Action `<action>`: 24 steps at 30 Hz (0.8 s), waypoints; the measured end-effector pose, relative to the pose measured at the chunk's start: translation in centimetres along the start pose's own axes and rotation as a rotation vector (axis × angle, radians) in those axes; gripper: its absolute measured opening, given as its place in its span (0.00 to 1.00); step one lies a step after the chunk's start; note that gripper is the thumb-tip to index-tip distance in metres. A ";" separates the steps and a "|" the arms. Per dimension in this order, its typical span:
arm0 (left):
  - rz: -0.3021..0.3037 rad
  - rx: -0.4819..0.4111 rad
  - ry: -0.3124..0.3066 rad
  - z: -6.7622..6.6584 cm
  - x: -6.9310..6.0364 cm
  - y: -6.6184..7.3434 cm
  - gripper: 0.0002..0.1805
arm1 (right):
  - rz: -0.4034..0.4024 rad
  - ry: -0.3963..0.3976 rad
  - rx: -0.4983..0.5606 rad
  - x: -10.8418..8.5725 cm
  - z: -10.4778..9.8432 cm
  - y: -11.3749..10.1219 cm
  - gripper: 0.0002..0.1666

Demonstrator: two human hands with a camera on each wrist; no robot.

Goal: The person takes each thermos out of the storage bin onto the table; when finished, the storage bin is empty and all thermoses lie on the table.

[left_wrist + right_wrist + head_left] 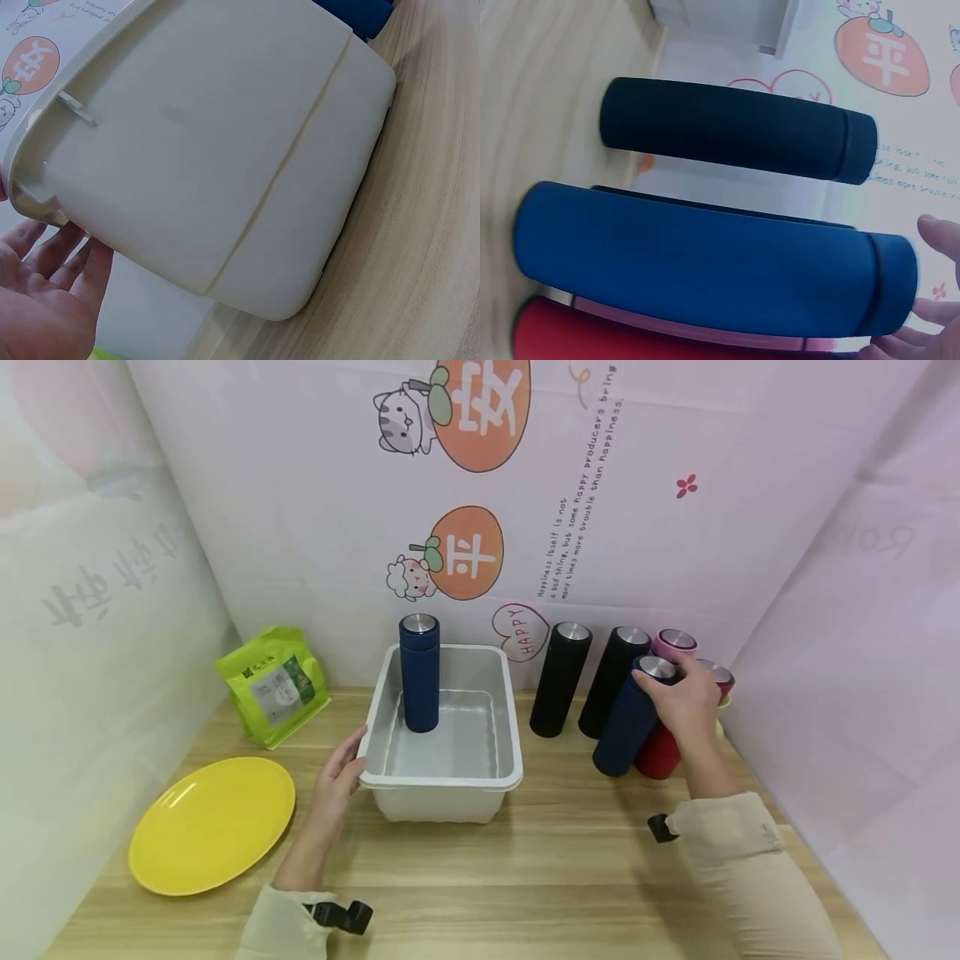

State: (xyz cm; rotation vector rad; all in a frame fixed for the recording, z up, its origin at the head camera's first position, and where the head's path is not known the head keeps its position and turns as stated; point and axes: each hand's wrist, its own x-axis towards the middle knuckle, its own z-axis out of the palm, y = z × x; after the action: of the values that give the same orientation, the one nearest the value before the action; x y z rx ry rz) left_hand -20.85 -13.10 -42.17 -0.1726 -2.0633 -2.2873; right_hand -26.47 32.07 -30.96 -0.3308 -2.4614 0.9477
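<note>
A dark-blue thermos stands upright inside the white plastic tub. My left hand holds the tub's left rim near its front corner; in the left wrist view its fingers lie under the rim against the outer wall. At the right, my right hand is at the cap of another blue thermos, which stands on the table. In the right wrist view the thumb stands a little apart from the cap, and the other fingers are partly hidden behind it.
Two black thermoses stand between tub and right hand. A red thermos and a pink thermos crowd the blue one. A yellow plate and a green pouch lie left of the tub. Cloth walls surround the wooden table.
</note>
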 end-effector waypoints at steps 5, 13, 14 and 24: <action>0.003 -0.005 -0.003 0.1 0.0 -0.2 0.28 | -0.074 -0.028 -0.043 0.4 -1.0 -2.1 0.40; -0.006 0.002 0.002 0.1 0.0 -0.1 0.28 | -0.233 -0.070 -0.127 2.0 -1.0 -8.9 0.42; -0.006 0.003 0.002 0.1 0.0 -0.1 0.28 | -0.253 -0.069 -0.134 2.2 -0.9 -9.6 0.42; -0.002 0.003 0.006 0.0 0.2 -0.2 0.28 | -0.282 -0.171 -0.120 3.1 2.0 -14.3 0.42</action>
State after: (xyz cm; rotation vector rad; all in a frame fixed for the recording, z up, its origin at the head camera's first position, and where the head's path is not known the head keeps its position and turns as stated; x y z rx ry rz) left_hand -21.03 -13.13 -42.31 -0.1629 -2.0651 -2.2828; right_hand -30.87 21.62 -21.45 0.0616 -2.6359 0.7370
